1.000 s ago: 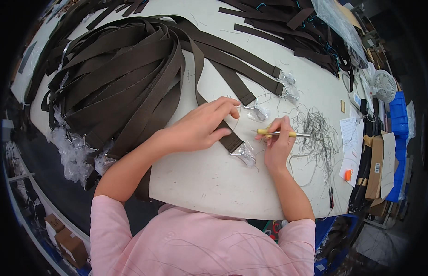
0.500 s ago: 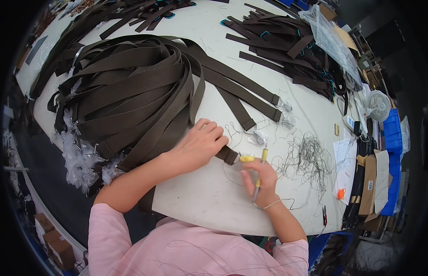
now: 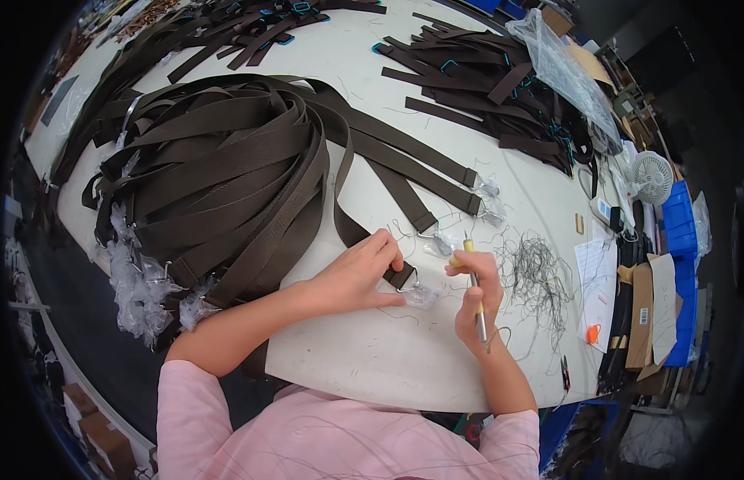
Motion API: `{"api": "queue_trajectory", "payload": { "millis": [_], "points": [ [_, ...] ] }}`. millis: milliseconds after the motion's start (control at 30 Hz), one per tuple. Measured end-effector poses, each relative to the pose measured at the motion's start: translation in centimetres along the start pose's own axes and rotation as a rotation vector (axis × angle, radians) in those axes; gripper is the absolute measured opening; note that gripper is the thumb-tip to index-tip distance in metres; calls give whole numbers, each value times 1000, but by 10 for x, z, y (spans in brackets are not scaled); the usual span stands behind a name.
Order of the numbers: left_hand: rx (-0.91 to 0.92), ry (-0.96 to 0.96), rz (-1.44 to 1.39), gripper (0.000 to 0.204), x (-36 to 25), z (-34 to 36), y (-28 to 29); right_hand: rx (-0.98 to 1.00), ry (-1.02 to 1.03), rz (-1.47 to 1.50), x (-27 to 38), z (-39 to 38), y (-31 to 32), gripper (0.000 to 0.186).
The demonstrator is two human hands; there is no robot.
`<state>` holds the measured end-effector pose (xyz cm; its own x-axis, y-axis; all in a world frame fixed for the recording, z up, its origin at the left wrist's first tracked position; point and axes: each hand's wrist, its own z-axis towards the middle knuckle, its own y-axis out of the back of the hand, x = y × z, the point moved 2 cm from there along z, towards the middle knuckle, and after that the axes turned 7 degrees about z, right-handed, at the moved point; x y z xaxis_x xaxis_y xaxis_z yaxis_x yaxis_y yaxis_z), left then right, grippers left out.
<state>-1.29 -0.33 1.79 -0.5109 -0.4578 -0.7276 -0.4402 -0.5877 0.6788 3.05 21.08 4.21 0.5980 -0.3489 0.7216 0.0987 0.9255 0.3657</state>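
My left hand (image 3: 360,276) is closed at the end of a dark brown webbing strap (image 3: 354,228), its fingers and thumb on either side of the strap near the folded end. Just past that hand, a metal buckle wrapped in clear plastic (image 3: 422,295) lies on the table. To the right, my right hand (image 3: 481,292) grips a slim pen-like tool (image 3: 477,300) with yellow and silver parts, its narrow tip pointing away from me. Something yellow shows at a fingertip of that hand. A gap separates the tool from the strap. Farther off lie more strap ends with plastic-wrapped buckles (image 3: 492,210).
A large heap of brown straps (image 3: 220,168) fills the left of the white table (image 3: 364,364). Loose threads (image 3: 536,268) are tangled on the right. Beyond are darker straps with blue-edged buckles (image 3: 484,88), a small fan (image 3: 652,176), paper sheets (image 3: 593,276) and snips (image 3: 565,372).
My right hand has drawn away from the strap end, to the right, with the tool now upright. The wrapped buckle shows more fully. My left hand has shifted slightly toward me.
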Motion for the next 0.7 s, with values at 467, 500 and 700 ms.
{"api": "queue_trajectory", "payload": {
  "millis": [467,500,700],
  "points": [
    [-80,93,-200,16,10,8,-11,-154,-791,505,-42,-11,-22,61],
    [-108,90,-188,15,5,6,-12,-189,-800,533,-41,-10,-23,61],
    [-254,130,5,15,-5,7,-27,-368,-804,596,-35,-5,-30,56]
  ]
}}
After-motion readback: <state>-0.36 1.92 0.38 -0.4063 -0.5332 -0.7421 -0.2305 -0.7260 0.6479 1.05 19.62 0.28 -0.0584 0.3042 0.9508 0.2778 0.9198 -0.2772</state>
